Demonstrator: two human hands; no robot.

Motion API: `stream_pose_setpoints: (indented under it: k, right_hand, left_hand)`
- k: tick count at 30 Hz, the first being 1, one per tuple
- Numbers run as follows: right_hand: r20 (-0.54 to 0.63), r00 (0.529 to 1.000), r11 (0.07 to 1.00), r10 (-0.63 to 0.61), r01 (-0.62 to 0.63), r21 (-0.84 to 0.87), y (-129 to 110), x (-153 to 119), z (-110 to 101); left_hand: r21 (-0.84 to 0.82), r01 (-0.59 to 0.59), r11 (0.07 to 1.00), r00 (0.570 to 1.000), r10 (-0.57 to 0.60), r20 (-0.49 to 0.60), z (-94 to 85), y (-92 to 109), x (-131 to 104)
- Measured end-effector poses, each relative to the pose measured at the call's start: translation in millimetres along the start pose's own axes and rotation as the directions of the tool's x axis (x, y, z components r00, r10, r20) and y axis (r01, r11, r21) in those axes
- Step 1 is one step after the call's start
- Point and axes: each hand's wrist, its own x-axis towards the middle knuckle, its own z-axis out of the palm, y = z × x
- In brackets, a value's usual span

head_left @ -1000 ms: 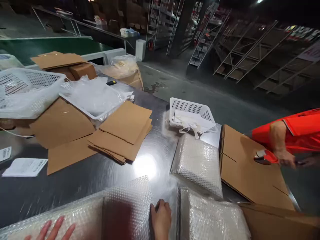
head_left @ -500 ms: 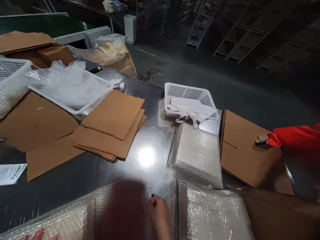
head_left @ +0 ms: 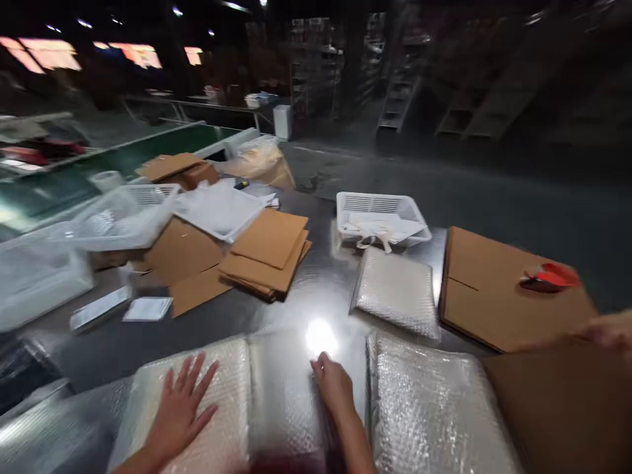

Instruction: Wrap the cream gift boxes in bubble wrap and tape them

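My left hand [head_left: 180,408] lies flat with its fingers spread on a bubble-wrapped package [head_left: 230,375] at the front of the steel table. A loose bubble wrap flap [head_left: 281,375] reaches right from that package. At the flap's upper right corner my right hand [head_left: 333,385] is closed, its fingertips pinched on the edge. Another bubble-wrapped package [head_left: 434,401] lies just right of my right forearm. Beyond it sits a smaller bubble-wrapped package [head_left: 397,293].
Cardboard sheets [head_left: 494,289] carry a red-handled tool at right, where another person's hand [head_left: 612,329] reaches in. A white basket [head_left: 419,214] holds papers. Cardboard pieces [head_left: 276,240], white trays [head_left: 227,234] and printed labels [head_left: 148,309] lie on the left.
The view has tilted up and swung left. My left hand now shows fully, spread on the package. The flap by my right hand has come into view. The red sleeve at right has left view.
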Motion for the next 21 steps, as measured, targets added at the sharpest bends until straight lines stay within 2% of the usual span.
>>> stream_pose_setpoints:
  k: [2,5,9,12,14,15,16,17,18,19,20,21]
  right_hand:
    - [0.009,0.998,0.998,-0.061,0.061,-0.02,-3,-1,-4]
    - [0.015,0.987,0.986,-0.162,0.163,-0.04,-12,2,-8]
    - [-0.024,0.97,0.969,-0.244,0.242,-0.052,-26,-1,-12]
    - [-0.075,0.969,0.971,-0.235,0.229,-0.071,-34,-7,-12]
    - [-0.099,0.971,0.974,-0.218,0.209,-0.091,-38,-11,-11]
    - [-0.107,0.971,0.974,-0.212,0.201,-0.103,-41,-13,-11]
    - [-0.111,0.972,0.974,-0.208,0.195,-0.118,-44,-14,-11]
    - [-0.112,0.972,0.973,-0.206,0.191,-0.133,-47,-16,-12]
    - [-0.11,0.973,0.971,-0.205,0.188,-0.149,-52,-17,-14]
    - [-0.105,0.974,0.969,-0.203,0.184,-0.166,-57,-18,-16]
    - [-0.096,0.975,0.966,-0.201,0.181,-0.183,-62,-19,-18]
    - [-0.084,0.976,0.963,-0.199,0.179,-0.2,-67,-20,-20]
  left_hand:
    - [0.01,0.014,1.0,0.997,-0.014,0.075,-11.2,6,6]
    - [-0.016,0.03,0.999,0.993,-0.028,0.113,-22.6,12,12]
    - [-0.144,0.051,0.988,0.988,-0.029,0.149,-28.4,17,19]
    - [-0.293,0.061,0.954,0.99,-0.02,0.138,-28.7,8,19]
    - [-0.384,0.158,0.91,0.987,-0.143,0.067,-28.3,-9,12]
    - [-0.439,0.256,0.861,0.963,-0.266,0.04,-28.0,-20,7]
    - [-0.52,0.374,0.768,0.912,-0.406,0.056,-27.4,-32,0]
    - [-0.605,0.486,0.63,0.841,-0.525,0.13,-26.5,-44,-8]
    - [-0.674,0.575,0.465,0.769,-0.588,0.25,-25.0,-55,-17]
    - [-0.711,0.636,0.299,0.71,-0.588,0.388,-23.0,-64,-27]
    - [-0.722,0.673,0.161,0.675,-0.534,0.509,-20.4,-71,-35]
    - [-0.722,0.689,0.06,0.662,-0.458,0.594,-17.3,-75,-43]
